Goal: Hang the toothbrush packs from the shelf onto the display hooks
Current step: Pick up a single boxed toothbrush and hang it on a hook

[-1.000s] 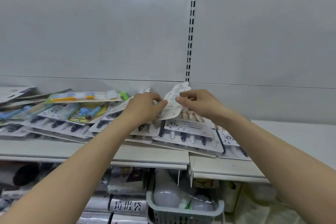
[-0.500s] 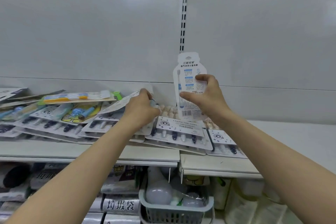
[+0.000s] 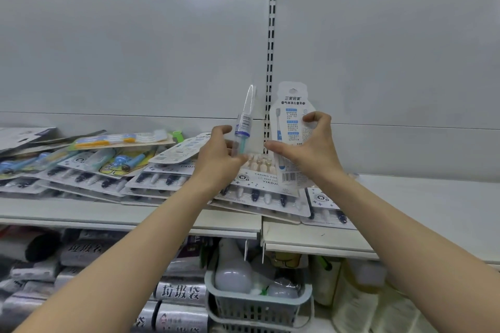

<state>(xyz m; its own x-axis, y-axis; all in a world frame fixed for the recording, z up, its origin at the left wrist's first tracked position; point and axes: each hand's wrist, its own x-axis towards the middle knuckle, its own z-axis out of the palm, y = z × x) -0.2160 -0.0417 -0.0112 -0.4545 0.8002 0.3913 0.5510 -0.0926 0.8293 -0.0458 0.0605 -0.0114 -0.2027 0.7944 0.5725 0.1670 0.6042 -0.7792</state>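
My right hand (image 3: 311,149) holds a white toothbrush pack (image 3: 292,127) upright, its printed back toward me, in front of the slotted upright (image 3: 270,62). My left hand (image 3: 219,154) grips a second toothbrush pack (image 3: 244,121), turned edge-on and standing upright just left of the first. Below both hands, several more toothbrush packs (image 3: 151,170) lie fanned in overlapping piles on the white shelf (image 3: 433,203). No display hooks show on the plain white back panel (image 3: 135,48).
A lower shelf holds rolls of bin bags (image 3: 178,292) and a grey basket (image 3: 257,305) with light bulbs. Packaged goods line the top edge of the view. The right part of the shelf is bare.
My right hand lifted one pack from the pile and stood it upright. My left hand then picked up a second pack and raised it edge-on beside it. The view tilted up.
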